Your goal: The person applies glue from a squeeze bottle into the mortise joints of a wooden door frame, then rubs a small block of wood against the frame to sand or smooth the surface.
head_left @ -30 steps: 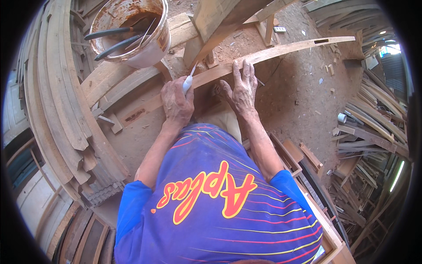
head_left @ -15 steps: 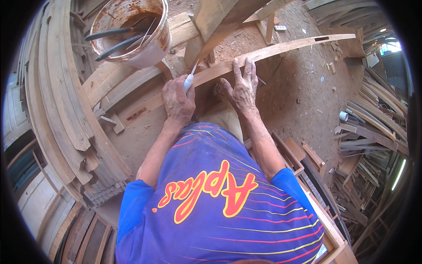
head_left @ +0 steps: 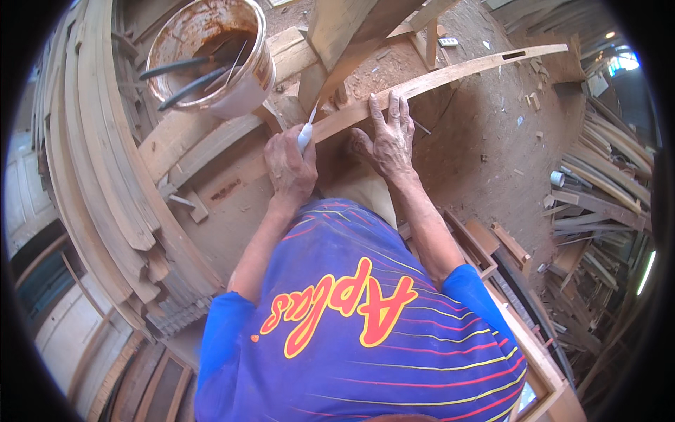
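Note:
My left hand point(head_left: 290, 167) is closed around a small white squeeze bottle point(head_left: 304, 138) with a long, thin nozzle pointing up and away from me. The bottle is next to a long curved wooden piece point(head_left: 464, 72), which reaches to the upper right and has a dark slot near its far end. Across that wood lie the outstretched fingers of my right hand point(head_left: 391, 144), the thumb apart on the near side. My left palm and most of the bottle's body are hidden.
A stained white bucket point(head_left: 246, 102) with dark-handled tools point(head_left: 176, 68) stands beyond my left hand. Wooden beams point(head_left: 341, 35) rise just ahead. Long curved planks point(head_left: 91, 141) are stacked at left; piled timber point(head_left: 608, 176) lies at right. Wood scraps dot the dirt floor point(head_left: 485, 133).
The whole view has shifted and tilted slightly. Both hands keep about the same places along the curved wood, and the bottle is still in my left hand.

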The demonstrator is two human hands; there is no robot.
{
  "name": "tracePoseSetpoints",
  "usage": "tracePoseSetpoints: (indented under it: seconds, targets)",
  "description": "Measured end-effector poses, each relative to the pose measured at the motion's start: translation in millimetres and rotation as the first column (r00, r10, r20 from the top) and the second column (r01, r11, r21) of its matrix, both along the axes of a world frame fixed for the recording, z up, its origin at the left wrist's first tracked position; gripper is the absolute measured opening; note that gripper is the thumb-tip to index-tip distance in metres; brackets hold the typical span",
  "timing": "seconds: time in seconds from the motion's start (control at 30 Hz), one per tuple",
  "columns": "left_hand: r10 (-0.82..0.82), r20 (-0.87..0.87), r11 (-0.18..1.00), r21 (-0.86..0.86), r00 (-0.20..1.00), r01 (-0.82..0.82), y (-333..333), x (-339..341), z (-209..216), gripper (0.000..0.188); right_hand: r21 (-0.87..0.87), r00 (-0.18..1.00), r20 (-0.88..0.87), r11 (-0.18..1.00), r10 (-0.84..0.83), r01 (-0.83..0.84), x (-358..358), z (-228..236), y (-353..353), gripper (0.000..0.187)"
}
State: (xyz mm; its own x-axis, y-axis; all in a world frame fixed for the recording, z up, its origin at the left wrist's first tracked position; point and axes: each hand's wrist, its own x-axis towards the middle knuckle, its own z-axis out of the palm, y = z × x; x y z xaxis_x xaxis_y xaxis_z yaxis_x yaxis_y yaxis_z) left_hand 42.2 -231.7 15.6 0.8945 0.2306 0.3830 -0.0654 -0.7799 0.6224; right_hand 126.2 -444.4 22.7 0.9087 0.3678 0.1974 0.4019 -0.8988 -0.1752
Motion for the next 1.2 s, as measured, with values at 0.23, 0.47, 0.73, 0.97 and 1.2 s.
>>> tracePoseSetpoints:
  seconds: [0.23,0.47,0.73,0.97,1.2]
  targets:
    - [-0.025,-0.002,0.997,0.071,1.0,0.025,1,0,-1,0.032,0.114,0.998,-0.055,0.993,0.007,0.0,10,4,-3,0.083]
    - [-0.024,-0.079,0.998,0.049,0.997,0.028,3,-2,-9,0.035,0.084,0.999,-0.029,0.996,-0.015,0.018,6,4,-6,0.077]
    - [-0.039,-0.078,0.999,0.032,0.996,0.041,3,-4,-15,0.038,0.13,0.996,0.046,0.988,0.081,-0.086,8,6,-3,0.066]
    - [-0.028,-0.083,0.999,0.025,0.996,0.03,2,-4,-14,0.037,0.164,0.994,0.066,0.982,0.085,-0.095,4,3,1,0.064]
    - [-0.029,-0.067,0.999,0.018,0.997,0.03,2,-3,-13,0.036,0.225,0.999,0.041,0.974,0.004,-0.013,2,-2,-2,0.071]
